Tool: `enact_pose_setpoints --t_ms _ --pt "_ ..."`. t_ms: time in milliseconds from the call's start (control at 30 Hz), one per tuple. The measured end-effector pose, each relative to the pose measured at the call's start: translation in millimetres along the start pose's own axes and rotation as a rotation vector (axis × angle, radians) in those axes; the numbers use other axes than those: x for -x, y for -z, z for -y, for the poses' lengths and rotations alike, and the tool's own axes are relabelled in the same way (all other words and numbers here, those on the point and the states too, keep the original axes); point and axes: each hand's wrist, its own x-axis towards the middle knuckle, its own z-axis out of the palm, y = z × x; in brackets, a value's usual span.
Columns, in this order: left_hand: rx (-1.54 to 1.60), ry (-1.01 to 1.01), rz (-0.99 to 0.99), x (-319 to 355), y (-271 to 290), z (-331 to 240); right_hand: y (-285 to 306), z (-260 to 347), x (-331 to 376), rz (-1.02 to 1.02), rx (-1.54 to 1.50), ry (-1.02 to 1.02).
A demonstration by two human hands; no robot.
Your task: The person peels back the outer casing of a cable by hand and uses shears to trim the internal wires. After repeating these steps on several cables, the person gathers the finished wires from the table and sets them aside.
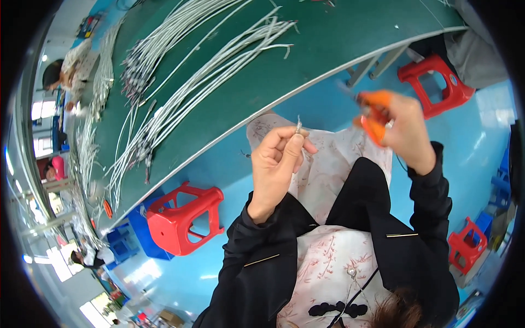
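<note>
My left hand point(276, 169) is closed above my lap, thumb and fingers pinching a cable end point(298, 127). A thin silvery strand tip points up from between the fingertips; the rest of that cable is mostly hidden by the hand. To the right, my raised right hand point(409, 128) grips orange-handled cutting pliers point(374, 131). Motion smears the pliers' jaws, which point up and left, apart from the cable. Beyond my hands, bundles of white cables point(219, 64) with dark ends lie across the green table point(235, 109).
A red stool point(178, 218) stands at the left beside a blue bin; another red stool point(437, 82) is at the upper right, a third point(467, 246) at the lower right. The table's edge point(306, 85) runs diagonally before my knees. Other people sit at the far left.
</note>
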Motion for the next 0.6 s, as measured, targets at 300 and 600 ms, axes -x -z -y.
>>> enact_pose_setpoints --t_ms 300,600 --pt "-0.045 -0.065 -0.084 15.2 7.9 -13.3 17.9 -73.8 -162.8 -0.184 0.866 0.333" --pt "-0.334 -0.446 -0.147 26.2 18.5 -23.7 62.0 -145.7 -202.3 -0.011 1.277 0.043"
